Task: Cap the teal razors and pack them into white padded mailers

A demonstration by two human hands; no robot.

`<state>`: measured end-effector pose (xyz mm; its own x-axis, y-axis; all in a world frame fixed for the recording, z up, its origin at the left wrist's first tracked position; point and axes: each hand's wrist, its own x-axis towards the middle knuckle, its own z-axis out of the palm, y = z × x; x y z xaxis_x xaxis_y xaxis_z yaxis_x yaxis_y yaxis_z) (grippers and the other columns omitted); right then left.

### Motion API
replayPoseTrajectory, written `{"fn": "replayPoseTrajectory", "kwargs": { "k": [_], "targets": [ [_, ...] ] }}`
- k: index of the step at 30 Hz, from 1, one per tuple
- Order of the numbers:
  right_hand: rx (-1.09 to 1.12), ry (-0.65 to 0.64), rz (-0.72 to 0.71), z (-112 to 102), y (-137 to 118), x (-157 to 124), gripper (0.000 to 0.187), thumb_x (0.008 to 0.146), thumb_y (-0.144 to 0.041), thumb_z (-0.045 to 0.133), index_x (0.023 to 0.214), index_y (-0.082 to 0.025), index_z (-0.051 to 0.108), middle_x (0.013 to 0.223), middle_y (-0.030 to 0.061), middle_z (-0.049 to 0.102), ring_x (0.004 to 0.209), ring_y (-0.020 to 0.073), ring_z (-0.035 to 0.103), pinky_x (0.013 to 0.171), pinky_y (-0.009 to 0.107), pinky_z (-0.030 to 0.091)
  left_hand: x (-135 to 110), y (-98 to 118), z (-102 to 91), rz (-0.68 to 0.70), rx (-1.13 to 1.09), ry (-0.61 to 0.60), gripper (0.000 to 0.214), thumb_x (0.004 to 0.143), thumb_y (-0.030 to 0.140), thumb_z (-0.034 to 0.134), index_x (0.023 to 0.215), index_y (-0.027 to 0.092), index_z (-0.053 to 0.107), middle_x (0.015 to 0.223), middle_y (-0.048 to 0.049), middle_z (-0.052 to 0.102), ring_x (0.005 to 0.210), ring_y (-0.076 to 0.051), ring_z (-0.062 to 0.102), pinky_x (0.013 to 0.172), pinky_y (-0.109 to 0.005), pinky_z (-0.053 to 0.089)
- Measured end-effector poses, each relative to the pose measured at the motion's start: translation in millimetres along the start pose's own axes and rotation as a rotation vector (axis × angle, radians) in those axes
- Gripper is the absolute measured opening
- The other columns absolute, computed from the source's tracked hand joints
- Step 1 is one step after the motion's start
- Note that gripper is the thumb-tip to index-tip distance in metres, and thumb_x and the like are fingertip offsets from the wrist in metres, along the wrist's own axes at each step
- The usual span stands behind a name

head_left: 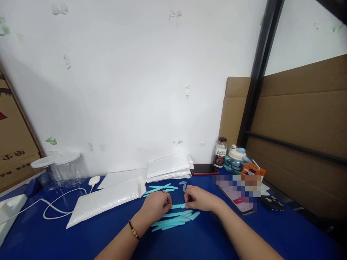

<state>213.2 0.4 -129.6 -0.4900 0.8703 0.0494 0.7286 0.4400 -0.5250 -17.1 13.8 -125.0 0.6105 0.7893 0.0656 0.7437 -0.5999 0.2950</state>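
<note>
Fingers of the left hand (155, 206) and the right hand (202, 198) are closed, and they look to be pinching one flat blue-green stick (178, 206) by its two ends. The stick is right between the fingers, just over the blue desk (108, 240). On the near side of the fingers, close to the person's body, is a messy pile of sticks (173, 221), lying across each other. Past the fingers, a bit to the left, is a loose bunch of sticks (159, 188) that no hand is holding. Two small pale pieces (184, 187) lie just past the right fingers, too small to tell what they are. It looks like the job is partway done: one stick is being worked on, and the others lie in two spots. I can't tell which spot has the finished ones and which has the ones left to do, or if the held stick is done. Farther left of the fingers is a long white padded bag (108, 199), and past them is a stack of white bags (168, 168). A phone with a bright screen (235, 198) lies to the right of the fingers, well apart from the sticks.
</note>
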Motion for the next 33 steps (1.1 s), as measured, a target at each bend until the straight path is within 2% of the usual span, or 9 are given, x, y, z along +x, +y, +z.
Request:
{"fn": "replayPoseTrajectory", "kwargs": {
  "k": [4, 8, 12, 15, 17, 21, 25, 29, 33],
  "targets": [
    [0.086, 0.034, 0.063, 7, 1, 5, 0.009, 0.073, -0.023, 0.063, 0.077, -0.016, 0.06, 0.073, -0.0008, 0.057, 0.062, 0.0099, 0.049, 0.053, 0.018, 0.034, 2, -2, 0.4, -0.032, 0.004, 0.008, 0.015, 0.077, 0.034, 0.056, 0.084, 0.023, 0.063, 0.085, -0.0004, 0.065, 0.077, -0.016, 0.057, 0.064, -0.023, 0.035],
    [0.133, 0.094, 0.093, 4, 9, 10, 0.006, 0.073, -0.02, 0.063, 0.073, -0.016, 0.059, 0.066, -0.0015, 0.058, 0.059, 0.0101, 0.05, 0.052, 0.018, 0.034, 8, -18, -3.2, -0.071, 0.021, 0.032, 0.011, 0.077, 0.028, 0.055, 0.081, 0.022, 0.064, 0.087, -0.0013, 0.065, 0.08, -0.017, 0.058, 0.068, -0.024, 0.037],
    [0.085, 0.23, 0.199, -5, 18, 10, 0.004, 0.072, -0.017, 0.063, 0.075, -0.015, 0.061, 0.07, 0.0012, 0.06, 0.062, 0.0122, 0.053, 0.056, 0.02, 0.037, 11, -38, -8.6, -0.134, 0.029, 0.105, 0.014, 0.076, 0.028, 0.056, 0.086, 0.023, 0.065, 0.092, -0.0018, 0.065, 0.086, -0.018, 0.058, 0.073, -0.025, 0.038],
    [0.048, 0.305, 0.131, -9, 15, 6, 0.007, 0.073, -0.019, 0.063, 0.079, -0.016, 0.064, 0.083, 0.0031, 0.06, 0.069, 0.0129, 0.052, 0.062, 0.022, 0.039, 9, -39, -10.9, -0.14, 0.018, 0.182, 0.028, 0.072, 0.03, 0.06, 0.1, 0.026, 0.063, 0.097, -0.0019, 0.064, 0.092, -0.02, 0.056, 0.078, -0.028, 0.038],
    [0.077, 0.238, 0.034, -9, 9, 3, 0.007, 0.074, -0.022, 0.063, 0.079, -0.017, 0.065, 0.085, 0.0024, 0.058, 0.069, 0.012, 0.051, 0.062, 0.021, 0.039, 6, -33, -11.3, -0.104, -0.038, 0.186, 0.028, 0.073, 0.032, 0.059, 0.099, 0.025, 0.063, 0.095, -0.0017, 0.063, 0.089, -0.018, 0.056, 0.077, -0.027, 0.039],
    [0.085, 0.023, -0.054, -2, 1, 2, 0.021, 0.064, -0.03, 0.074, 0.08, -0.018, 0.066, 0.081, 0.0002, 0.054, 0.069, 0.0112, 0.05, 0.058, 0.019, 0.038, 0, -17, -8.7, -0.015, -0.153, 0.045, 0.027, 0.074, 0.046, 0.056, 0.088, 0.023, 0.065, 0.085, -0.0002, 0.062, 0.077, -0.015, 0.056, 0.065, -0.023, 0.039],
    [0.093, 0.011, -0.005, 8, 4, 6, 0.015, 0.067, -0.026, 0.07, 0.076, -0.016, 0.064, 0.078, -0.0005, 0.055, 0.064, 0.0096, 0.048, 0.054, 0.018, 0.036, -2, -10, -2.6, 0.024, -0.148, -0.059, 0.024, 0.071, 0.043, 0.061, 0.083, 0.024, 0.065, 0.079, 0.0018, 0.063, 0.072, -0.014, 0.055, 0.058, -0.022, 0.035],
    [0.244, 0.015, 0.07, 10, 7, 9, 0.01, 0.072, -0.024, 0.064, 0.077, -0.016, 0.06, 0.065, -0.0029, 0.054, 0.057, 0.0089, 0.047, 0.051, 0.018, 0.035, 5, -13, 0.8, -0.019, -0.073, -0.018, 0.014, 0.073, 0.034, 0.058, 0.079, 0.022, 0.065, 0.079, 0.0005, 0.064, 0.074, -0.016, 0.056, 0.062, -0.023, 0.034],
    [0.239, 0.088, 0.066, 4, 10, 9, 0.006, 0.072, -0.02, 0.063, 0.072, -0.016, 0.059, 0.065, -0.0013, 0.058, 0.06, 0.0108, 0.051, 0.054, 0.019, 0.036, 10, -24, -3.8, -0.072, -0.059, 0.047, 0.012, 0.074, 0.03, 0.058, 0.078, 0.021, 0.065, 0.083, -0.001, 0.065, 0.078, -0.017, 0.057, 0.066, -0.024, 0.036]
  ]
}}
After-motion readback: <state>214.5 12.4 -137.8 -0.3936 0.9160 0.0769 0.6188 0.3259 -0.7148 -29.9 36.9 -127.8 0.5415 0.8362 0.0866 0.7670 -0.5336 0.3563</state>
